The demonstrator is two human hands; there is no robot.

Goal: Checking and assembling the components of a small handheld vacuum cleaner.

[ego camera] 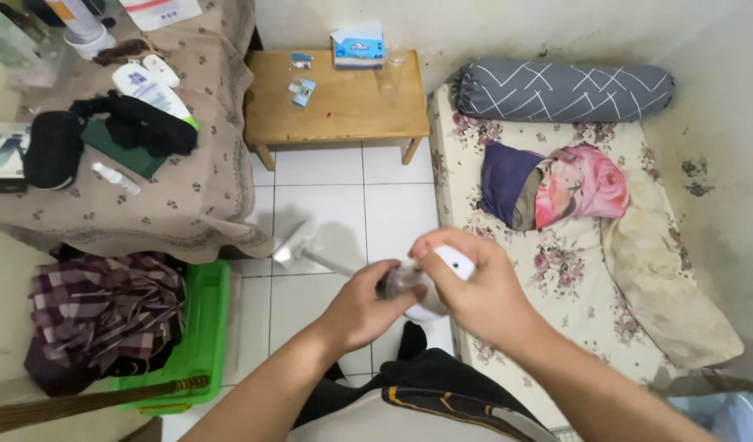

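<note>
So we've got both hands out front over the white tile floor (335, 205), right next to the mattress edge. Our left hand (361, 307) is wrapped around the handle end of a small white handheld vacuum (409, 282), fingers curled fully around its dark grey middle. Our right hand (474, 290) is clamped over the white rear part, thumb on top. One vacuum, its nozzle pointing down-left toward the floor and blurred.

Counting the rest: one floral mattress (589, 295) with one grey bolster (560, 90) and one pink-and-navy pillow (552, 184). One low wooden table (339, 102) carrying one tissue box (357, 47). One green basket (200, 336) with one plaid cloth (106, 307) piled in it. One broom handle (82, 405) bottom left. The cloth-covered table (180, 180) has two white bottles near its top, can't tell what else exactly.
</note>
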